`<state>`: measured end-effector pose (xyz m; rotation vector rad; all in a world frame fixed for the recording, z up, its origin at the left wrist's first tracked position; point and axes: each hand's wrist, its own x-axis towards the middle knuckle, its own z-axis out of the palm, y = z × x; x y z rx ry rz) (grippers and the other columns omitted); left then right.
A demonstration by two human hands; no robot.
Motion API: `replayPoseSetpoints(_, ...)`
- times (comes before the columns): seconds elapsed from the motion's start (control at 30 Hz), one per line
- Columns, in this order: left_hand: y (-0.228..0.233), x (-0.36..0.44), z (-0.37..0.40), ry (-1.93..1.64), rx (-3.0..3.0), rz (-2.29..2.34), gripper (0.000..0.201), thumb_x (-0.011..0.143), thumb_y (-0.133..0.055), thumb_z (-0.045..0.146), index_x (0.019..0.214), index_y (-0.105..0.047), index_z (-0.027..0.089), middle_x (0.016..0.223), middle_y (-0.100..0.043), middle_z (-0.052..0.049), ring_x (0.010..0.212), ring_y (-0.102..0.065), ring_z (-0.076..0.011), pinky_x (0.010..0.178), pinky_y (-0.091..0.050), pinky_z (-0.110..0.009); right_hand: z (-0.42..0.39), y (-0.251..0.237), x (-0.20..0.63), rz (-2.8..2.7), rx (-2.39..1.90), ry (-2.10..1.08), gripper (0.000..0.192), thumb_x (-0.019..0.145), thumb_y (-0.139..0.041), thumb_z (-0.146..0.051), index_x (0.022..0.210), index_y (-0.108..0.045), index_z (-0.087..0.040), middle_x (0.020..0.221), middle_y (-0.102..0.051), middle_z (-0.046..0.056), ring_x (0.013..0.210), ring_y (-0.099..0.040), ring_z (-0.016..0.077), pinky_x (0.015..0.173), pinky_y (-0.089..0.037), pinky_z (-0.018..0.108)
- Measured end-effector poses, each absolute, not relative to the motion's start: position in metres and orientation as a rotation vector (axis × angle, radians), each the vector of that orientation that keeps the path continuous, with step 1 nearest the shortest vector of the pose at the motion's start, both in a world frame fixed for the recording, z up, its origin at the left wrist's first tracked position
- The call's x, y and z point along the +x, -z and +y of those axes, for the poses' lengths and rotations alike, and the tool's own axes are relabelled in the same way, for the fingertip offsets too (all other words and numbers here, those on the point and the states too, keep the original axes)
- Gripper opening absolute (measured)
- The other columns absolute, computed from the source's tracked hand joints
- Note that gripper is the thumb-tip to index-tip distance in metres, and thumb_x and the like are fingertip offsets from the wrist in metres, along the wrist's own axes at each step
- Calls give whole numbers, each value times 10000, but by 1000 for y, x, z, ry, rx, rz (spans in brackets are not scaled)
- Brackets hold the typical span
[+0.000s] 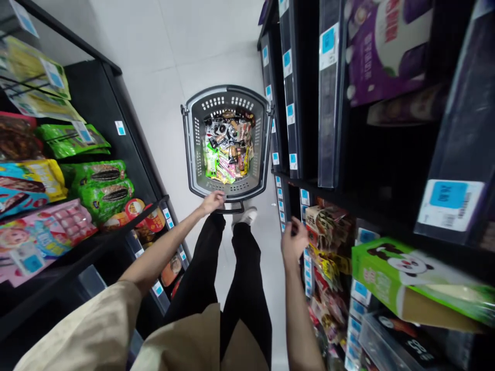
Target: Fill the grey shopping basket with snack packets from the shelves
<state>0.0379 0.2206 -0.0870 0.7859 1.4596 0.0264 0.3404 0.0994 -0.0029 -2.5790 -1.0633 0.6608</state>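
A grey shopping basket [197,188] with perforated walls stands in front of my feet. Small wrapped snacks [228,147] in mixed colours lie piled inside it. My left hand [213,201] is closed at the basket's near edge, by the black handle [234,210]; its fingertips are partly hidden. On the other side, my right hand [294,238] hangs beside the right shelf with fingers loosely curled and a gap at the thumb. Nothing shows in it. Closest to that hand are hanging packets of snacks [328,226].
Bagged snacks [110,193] and pink candy packs [50,229] fill the black shelf at left. Tall dark shelves with price tags [450,203] rise at right, holding a purple box [386,56] and a green panda box [406,273]. Pale floor [154,77] runs between.
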Motion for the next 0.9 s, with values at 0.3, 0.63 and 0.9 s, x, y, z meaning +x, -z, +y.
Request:
replayPoseSetpoints(0.3, 153, 34, 359, -126, 1014, 1671, 730, 801, -860, 319, 1411, -520, 108, 1388, -605, -209, 1136, -650, -290, 1078, -493, -493, 63, 33, 226, -1340, -2364, -1534, 276, 956, -531, -285, 1108, -734, -178, 1159, -768, 146, 1144, -681, 298, 1005, -539, 453)
replayPoseSetpoints(0.63, 295, 158, 438, -412, 1253, 1605, 1245, 569, -952, 643, 1590, -372, 233, 1649, -260, -220, 1566, -219, -481, 1255, -226, -636, 103, 48, 243, -1678, -2454, -1443, 140, 971, -582, -188, 1004, -714, -219, 1024, -760, 87, 1126, -645, 280, 890, -507, 374)
replayPoseSetpoints(0.9, 326, 200, 446, -399, 1334, 1669, 428, 920, -712, 334, 1295, -628, 145, 1398, -559, -200, 1334, -556, -373, 1188, -373, -559, 127, 50, 248, -1823, -2519, -1583, 152, 986, -578, -220, 1049, -716, -214, 1081, -756, 115, 1206, -596, 332, 936, -463, 466)
